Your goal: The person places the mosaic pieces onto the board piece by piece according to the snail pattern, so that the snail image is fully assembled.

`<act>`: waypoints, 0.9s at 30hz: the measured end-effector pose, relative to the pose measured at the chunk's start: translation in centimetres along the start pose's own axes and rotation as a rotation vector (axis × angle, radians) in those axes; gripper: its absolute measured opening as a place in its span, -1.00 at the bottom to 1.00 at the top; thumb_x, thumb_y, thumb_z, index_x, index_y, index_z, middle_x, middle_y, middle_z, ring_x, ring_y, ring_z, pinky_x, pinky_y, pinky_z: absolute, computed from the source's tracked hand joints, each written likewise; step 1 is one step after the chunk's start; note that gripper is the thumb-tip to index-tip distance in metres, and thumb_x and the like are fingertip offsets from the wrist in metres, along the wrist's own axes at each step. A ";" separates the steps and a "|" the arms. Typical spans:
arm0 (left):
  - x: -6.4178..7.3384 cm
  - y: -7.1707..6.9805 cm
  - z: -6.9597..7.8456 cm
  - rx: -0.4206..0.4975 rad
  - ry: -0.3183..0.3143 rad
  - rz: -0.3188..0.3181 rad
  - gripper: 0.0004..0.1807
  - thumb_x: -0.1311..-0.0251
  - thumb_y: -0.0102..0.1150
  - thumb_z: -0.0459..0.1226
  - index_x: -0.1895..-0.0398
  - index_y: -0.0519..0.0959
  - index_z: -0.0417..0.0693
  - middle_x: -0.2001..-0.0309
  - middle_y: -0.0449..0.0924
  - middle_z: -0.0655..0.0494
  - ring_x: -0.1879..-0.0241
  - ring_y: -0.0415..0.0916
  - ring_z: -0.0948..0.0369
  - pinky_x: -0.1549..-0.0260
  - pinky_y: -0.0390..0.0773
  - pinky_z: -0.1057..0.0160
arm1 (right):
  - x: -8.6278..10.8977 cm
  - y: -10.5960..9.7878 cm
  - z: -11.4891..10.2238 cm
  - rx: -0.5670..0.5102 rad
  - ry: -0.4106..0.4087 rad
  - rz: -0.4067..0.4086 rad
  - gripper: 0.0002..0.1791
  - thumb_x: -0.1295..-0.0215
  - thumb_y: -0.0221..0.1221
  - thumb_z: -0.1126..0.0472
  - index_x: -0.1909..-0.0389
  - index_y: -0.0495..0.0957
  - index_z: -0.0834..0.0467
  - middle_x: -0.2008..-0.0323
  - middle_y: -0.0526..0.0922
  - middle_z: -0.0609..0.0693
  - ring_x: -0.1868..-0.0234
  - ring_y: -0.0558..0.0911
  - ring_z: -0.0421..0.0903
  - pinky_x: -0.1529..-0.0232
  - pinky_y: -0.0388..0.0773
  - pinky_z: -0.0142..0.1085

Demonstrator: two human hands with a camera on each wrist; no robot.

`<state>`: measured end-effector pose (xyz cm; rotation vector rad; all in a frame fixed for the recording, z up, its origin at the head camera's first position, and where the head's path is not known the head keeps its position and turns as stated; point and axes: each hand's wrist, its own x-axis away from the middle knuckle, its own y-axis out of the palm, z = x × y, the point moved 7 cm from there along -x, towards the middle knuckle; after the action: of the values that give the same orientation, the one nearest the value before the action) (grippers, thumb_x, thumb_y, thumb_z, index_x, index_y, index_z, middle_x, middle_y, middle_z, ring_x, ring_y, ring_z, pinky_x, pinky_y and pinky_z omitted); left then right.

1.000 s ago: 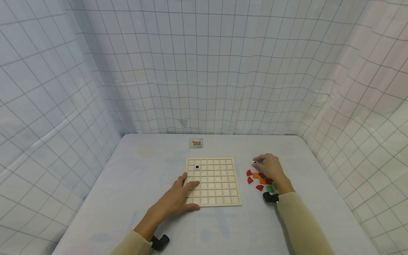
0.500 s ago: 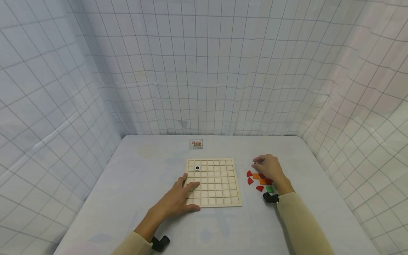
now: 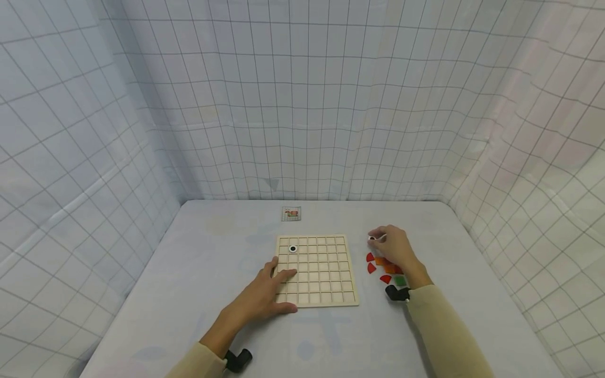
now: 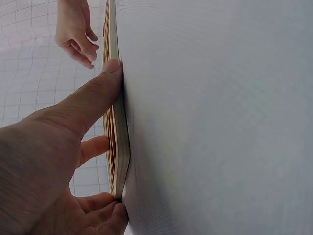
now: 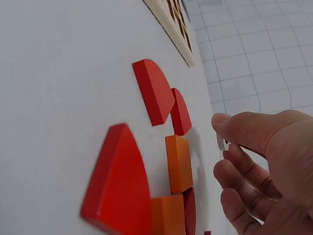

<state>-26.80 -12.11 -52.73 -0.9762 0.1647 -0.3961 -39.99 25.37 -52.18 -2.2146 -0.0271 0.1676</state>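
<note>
A pale wooden grid board [image 3: 326,273] lies on the table, with a white square tile bearing a black dot [image 3: 293,249] in its upper left. My left hand [image 3: 260,294] rests at the board's near left corner. Its thumb [image 4: 98,95] touches the near edge, one finger lies over the cells and others are at the left side. My right hand [image 3: 396,247] is off the board's right side, above the table. Between thumb and fingertips it pinches a second white tile with a black dot [image 3: 372,239], seen nearly edge-on in the right wrist view.
Below the right hand lie red quarter-round pieces [image 5: 154,90], orange blocks [image 5: 179,164] and a green block [image 3: 400,281], some partly covered by the hand. A small picture card [image 3: 291,213] lies beyond the board. Gridded white cloth [image 3: 302,105] encloses the table.
My right hand, pinching the white tile, has moved slightly left toward the board and a little away from me. The left hand and board have stayed put.
</note>
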 end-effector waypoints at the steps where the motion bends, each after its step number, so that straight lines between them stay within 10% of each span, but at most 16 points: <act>1: 0.0 0.0 0.1 0.001 -0.001 -0.001 0.05 -0.26 0.75 0.15 -0.76 0.49 0.10 -0.85 -0.02 -0.56 -0.76 0.20 -0.58 -0.51 0.55 -0.53 | 0.0 0.0 -0.4 -0.002 -0.011 0.003 -0.69 -0.60 0.50 0.17 -0.23 0.85 0.19 -0.13 0.81 0.23 -0.02 0.80 0.10 0.06 0.82 -0.16; 27: 0.0 0.2 -0.2 0.004 -0.011 -0.001 0.04 -0.25 0.76 0.16 -0.75 0.50 0.13 -0.86 -0.03 -0.54 -0.75 0.23 -0.55 -0.50 0.56 -0.52 | 0.0 4.3 -9.8 -0.081 -0.291 -0.099 -0.80 -0.54 0.50 0.30 -0.08 0.88 0.27 0.03 0.80 0.20 0.04 0.86 0.07 -0.02 0.87 -0.05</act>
<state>-26.86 -12.18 -53.00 -0.9747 0.1538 -0.3918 -38.92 15.05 -49.73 -2.2460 -0.3081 0.4385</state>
